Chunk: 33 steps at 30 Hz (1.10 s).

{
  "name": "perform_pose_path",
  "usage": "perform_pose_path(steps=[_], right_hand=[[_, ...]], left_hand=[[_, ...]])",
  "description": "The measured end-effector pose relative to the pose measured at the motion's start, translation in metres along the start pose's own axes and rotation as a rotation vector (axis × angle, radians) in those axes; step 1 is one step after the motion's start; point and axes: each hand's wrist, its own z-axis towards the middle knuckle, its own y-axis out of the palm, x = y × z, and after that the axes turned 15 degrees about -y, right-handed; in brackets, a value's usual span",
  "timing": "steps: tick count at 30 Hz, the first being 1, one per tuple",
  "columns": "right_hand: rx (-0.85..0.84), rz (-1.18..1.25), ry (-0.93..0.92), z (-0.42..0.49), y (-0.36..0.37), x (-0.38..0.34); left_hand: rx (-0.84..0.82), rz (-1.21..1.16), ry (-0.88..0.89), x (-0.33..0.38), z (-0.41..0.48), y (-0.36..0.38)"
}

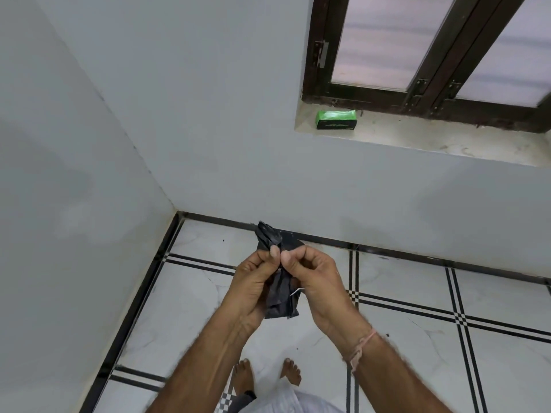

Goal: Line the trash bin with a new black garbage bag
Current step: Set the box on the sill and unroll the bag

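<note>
A folded black garbage bag (pixel 280 296) hangs crumpled between both my hands, above the tiled floor near a room corner. My left hand (pixel 253 281) grips its left side, thumb and fingers pinching the upper part. My right hand (pixel 313 278) pinches the bag's top edge right beside the left thumb. The bag's upper end (pixel 268 234) sticks up above my fingers and its lower end hangs below my palms. No trash bin is in view.
A green box (pixel 336 119) lies on the window sill (pixel 447 141) at the upper right, under a dark-framed window (pixel 417 55). Grey walls meet in a corner at the left. My bare feet (pixel 265 374) stand on the white floor with black lines.
</note>
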Motion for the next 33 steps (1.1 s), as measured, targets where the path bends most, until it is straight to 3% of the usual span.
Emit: perform_pose_path(steps=[5, 13, 16, 20, 24, 26, 33], right_hand=[[0.086, 0.124, 0.158, 0.005, -0.007, 0.000], [0.348, 0.314, 0.364, 0.031, -0.042, 0.007], [0.417, 0.318, 0.450, 0.037, -0.043, 0.019], [0.413, 0.310, 0.468, 0.039, -0.040, 0.025], [0.374, 0.263, 0.407, 0.047, -0.038, 0.025], [0.344, 0.239, 0.367, 0.050, -0.037, 0.023], [0.293, 0.318, 0.433, 0.048, -0.051, 0.025]], left_hand=[[-0.012, -0.017, -0.006, -0.006, 0.007, -0.008], [0.118, -0.315, -0.107, 0.000, 0.017, -0.036], [0.089, -0.332, -0.157, 0.000, 0.020, -0.035], [0.045, -0.113, -0.150, 0.002, 0.015, -0.045], [-0.061, 0.457, -0.101, 0.000, 0.008, -0.048], [-0.082, 0.557, -0.127, -0.001, 0.009, -0.046], [0.058, -0.351, -0.088, 0.017, 0.017, -0.051]])
